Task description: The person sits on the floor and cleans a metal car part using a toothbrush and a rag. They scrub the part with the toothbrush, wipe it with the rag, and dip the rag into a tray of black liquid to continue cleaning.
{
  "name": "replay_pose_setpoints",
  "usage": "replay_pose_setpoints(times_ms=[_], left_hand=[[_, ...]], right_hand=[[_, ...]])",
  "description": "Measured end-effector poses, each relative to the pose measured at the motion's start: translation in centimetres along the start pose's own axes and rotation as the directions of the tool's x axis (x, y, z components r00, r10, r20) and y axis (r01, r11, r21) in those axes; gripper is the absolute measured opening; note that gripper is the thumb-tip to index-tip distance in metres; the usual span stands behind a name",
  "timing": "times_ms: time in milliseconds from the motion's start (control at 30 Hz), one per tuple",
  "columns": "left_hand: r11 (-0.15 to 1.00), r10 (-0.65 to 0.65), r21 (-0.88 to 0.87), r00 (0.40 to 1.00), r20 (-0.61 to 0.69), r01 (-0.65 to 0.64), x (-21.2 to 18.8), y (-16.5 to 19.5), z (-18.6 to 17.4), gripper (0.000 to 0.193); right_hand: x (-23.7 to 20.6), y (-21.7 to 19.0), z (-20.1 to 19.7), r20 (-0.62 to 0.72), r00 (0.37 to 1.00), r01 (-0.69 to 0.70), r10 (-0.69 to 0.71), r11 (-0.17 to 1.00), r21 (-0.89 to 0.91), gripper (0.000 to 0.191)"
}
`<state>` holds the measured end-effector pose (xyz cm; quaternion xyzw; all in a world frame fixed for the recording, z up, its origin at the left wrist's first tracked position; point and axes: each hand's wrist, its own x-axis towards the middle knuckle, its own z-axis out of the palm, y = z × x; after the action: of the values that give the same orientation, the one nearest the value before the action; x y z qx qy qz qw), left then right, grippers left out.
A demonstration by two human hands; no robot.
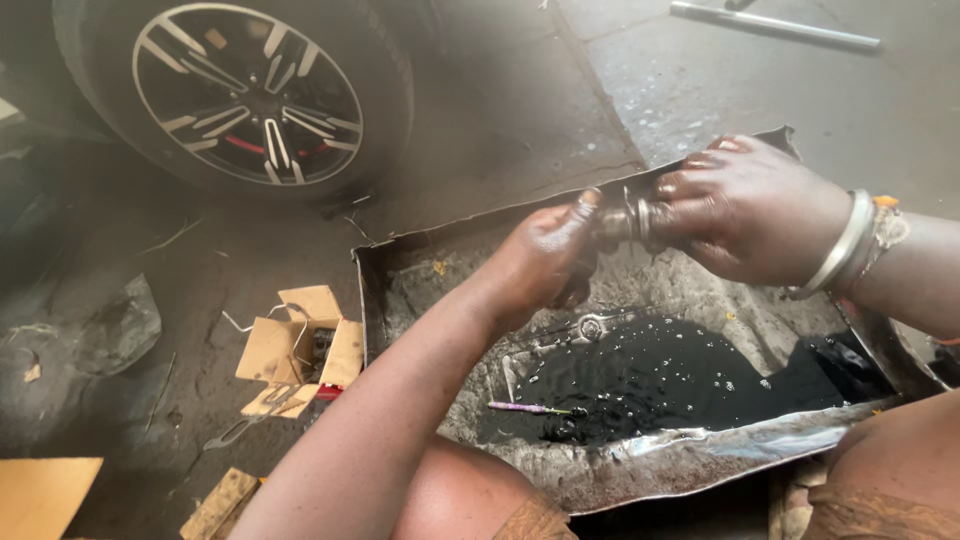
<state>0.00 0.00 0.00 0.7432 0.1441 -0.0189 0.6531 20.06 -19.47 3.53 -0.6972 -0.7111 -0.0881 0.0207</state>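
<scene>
Floor (520,110): grey concrete, stained dark, with a seam running from the top toward the tray
Car wheel (248,95): top left, black tyre around a silver multi-spoke rim, a red part showing behind the spokes
Metal tray (690,455): dented sheet-metal pan on the floor, rim bent up, just in front of the person's knees
Black liquid (660,375): pooled in the low part of the tray, bubbles on its surface
Cardboard box (300,350): small, brown, flaps torn open, left of the tray; a dark item sits inside
Flat cardboard (45,495): plain brown piece at the bottom left corner
Metal rod (775,25): long and pale, lying on the floor at the top right
Left hand (545,260): oily, grip curled around the left end of the metal part
Right hand (745,210): oily, 2 bangles on the wrist, grip clenched on the right end of the same part
Metal part (625,218): small, shiny, cylindrical, held between both hands above the tray
Purple stick (525,408): thin, lying at the edge of the black liquid
</scene>
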Motion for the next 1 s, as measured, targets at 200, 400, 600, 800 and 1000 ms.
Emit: replay_pose_setpoints(times_ms=[200, 400, 600, 800, 1000], left_hand=[[0.276, 0.867, 0.797, 0.497, 0.035, -0.537, 0.7, 4.6, -1.1, 0.048], [0.464, 0.588, 0.852, 0.803, -0.091, -0.243, -1.7, 6.9, -0.4, 0.025], [0.774, 0.286, 0.632, 0.909, -0.303, -0.033, -2.8, 8.3, 1.6, 0.028], [0.53, 0.418, 0.846, 0.884, -0.21, -0.05, 0.0, 6.6, 0.9, 0.026], [-0.175, 0.874, 0.972, 0.43, 0.226, -0.155, 2.7, 4.9, 0.5, 0.033]], right_hand=[[1.6, -0.4, -0.3, 0.377, 0.854, -0.382, 0.358, -0.059, 0.922, 0.028], [0.3, -1.7, -0.7, 0.389, 0.854, -0.473, 0.347, 0.205, 0.857, 0.029], [-1.0, -3.6, -1.4, -0.268, 0.956, 0.146, 0.123, 0.592, 0.793, 0.022], [0.3, -1.9, -1.3, 0.487, 0.699, -0.699, 0.523, 0.358, 0.619, 0.029], [0.1, -0.7, 0.3, 0.421, 0.895, -0.341, 0.149, -0.379, 0.86, 0.025]])
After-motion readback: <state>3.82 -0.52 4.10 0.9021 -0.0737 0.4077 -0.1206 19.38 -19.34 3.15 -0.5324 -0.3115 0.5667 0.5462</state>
